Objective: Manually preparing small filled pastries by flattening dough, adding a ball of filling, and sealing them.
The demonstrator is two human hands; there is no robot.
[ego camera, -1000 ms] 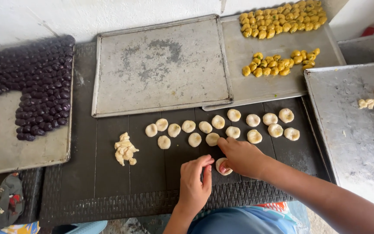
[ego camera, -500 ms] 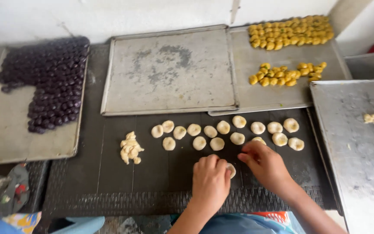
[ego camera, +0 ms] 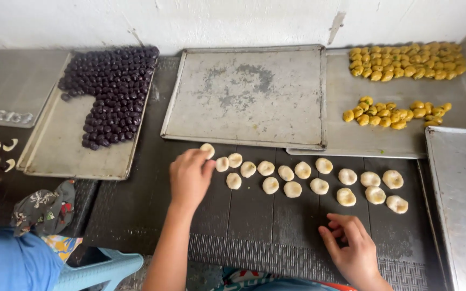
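Here the left hand (ego camera: 191, 175) reaches out over the dark mat (ego camera: 136, 210), fingers drawn together on a pale dough ball (ego camera: 207, 149) at the left end of two loose rows of dough balls (ego camera: 308, 180). That ball sits just near the front rim of the empty tray (ego camera: 249, 97), so the row seems to be laid along the tray's edge, within easy reach. The right hand (ego camera: 351, 248) rests nearer, low on the mat, fingers loosely curled and holding nothing that shows. Far left, a tray carries dark purple balls (ego camera: 111, 89); far right, yellow balls (ego camera: 405, 59) lie in clusters on another tray. Each colour keeps its own tray, probably for sorting. At the left edge, another person's blue sleeve (ego camera: 6, 261) shows.
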